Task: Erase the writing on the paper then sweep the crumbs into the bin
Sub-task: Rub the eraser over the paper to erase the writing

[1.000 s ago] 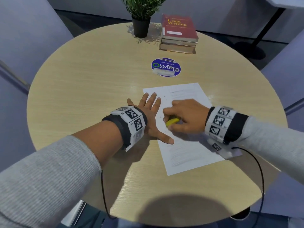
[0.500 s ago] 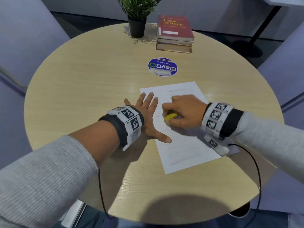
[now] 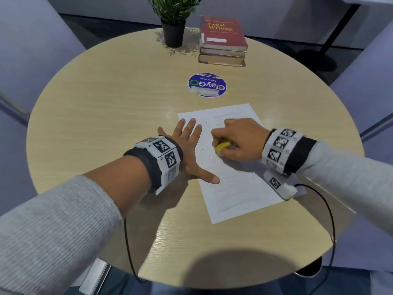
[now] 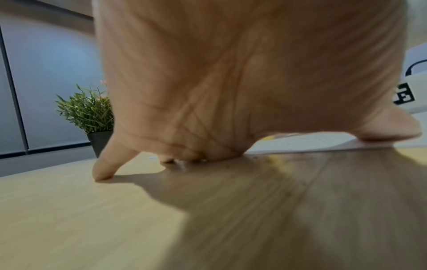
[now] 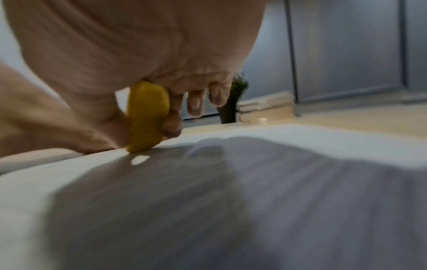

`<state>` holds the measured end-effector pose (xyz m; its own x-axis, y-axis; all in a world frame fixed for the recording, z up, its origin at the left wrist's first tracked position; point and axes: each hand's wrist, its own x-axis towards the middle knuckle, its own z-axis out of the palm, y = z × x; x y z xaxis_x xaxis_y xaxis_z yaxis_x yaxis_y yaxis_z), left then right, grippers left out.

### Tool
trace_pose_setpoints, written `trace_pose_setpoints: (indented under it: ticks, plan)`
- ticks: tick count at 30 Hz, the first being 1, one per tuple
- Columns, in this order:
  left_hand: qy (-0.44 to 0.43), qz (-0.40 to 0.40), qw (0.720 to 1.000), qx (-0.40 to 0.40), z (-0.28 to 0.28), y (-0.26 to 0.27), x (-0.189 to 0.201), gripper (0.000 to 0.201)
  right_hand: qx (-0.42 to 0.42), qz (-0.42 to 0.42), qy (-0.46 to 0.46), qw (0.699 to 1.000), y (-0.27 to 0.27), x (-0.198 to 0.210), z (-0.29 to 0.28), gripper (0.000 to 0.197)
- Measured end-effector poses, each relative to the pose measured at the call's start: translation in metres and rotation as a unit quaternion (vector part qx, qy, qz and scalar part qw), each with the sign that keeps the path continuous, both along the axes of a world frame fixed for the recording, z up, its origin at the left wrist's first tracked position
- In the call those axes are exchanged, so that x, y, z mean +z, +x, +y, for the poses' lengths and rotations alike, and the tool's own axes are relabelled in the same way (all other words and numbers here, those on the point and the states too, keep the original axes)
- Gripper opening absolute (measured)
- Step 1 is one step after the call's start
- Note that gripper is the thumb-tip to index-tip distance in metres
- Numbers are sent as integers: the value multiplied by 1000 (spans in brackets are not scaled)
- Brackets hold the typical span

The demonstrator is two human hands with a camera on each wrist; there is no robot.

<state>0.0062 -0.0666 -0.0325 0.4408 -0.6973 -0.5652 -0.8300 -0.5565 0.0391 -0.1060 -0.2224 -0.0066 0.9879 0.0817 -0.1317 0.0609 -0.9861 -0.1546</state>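
A white sheet of paper (image 3: 238, 188) with faint pencil lines lies on the round wooden table (image 3: 106, 107). My left hand (image 3: 189, 143) lies flat with spread fingers, pressing down the sheet's left edge; its thumb (image 3: 209, 177) rests on the paper. My right hand (image 3: 240, 141) pinches a yellow eraser (image 3: 222, 146) and holds its lower end against the paper. In the right wrist view the eraser (image 5: 146, 117) stands on edge between thumb and fingers, touching the paper (image 5: 208, 201). Small dark crumbs (image 3: 209, 157) dot the sheet beside the eraser. No bin is in view.
A round blue sticker (image 3: 207, 85) lies beyond the paper. A potted plant (image 3: 173, 20) and a stack of books (image 3: 222, 42) stand at the table's far edge. Chairs stand at the left and right. Black cables hang over the near edge.
My right hand with the eraser has shifted slightly up the sheet, away from me. My left hand has stayed flat on the paper's edge.
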Motion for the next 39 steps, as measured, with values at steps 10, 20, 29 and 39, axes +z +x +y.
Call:
trace_pose_setpoints:
  ticks: [10,20,29,39]
  plan:
    - [1,-5,1000,-3,0,0,-1,157,53,32,26,998,-7,-5,16,21]
    - [1,-1,1000,0,-1,0,0,157,46,28,27,998,-3,-1,10,21]
    - [2,0,1000,2,-1,-1,0,156,46,11,16,999,2,0,5,21]
    - [0,-2,1000,3,0,-1,2,155,-6,11,-12,1000,15,4,-4,19]
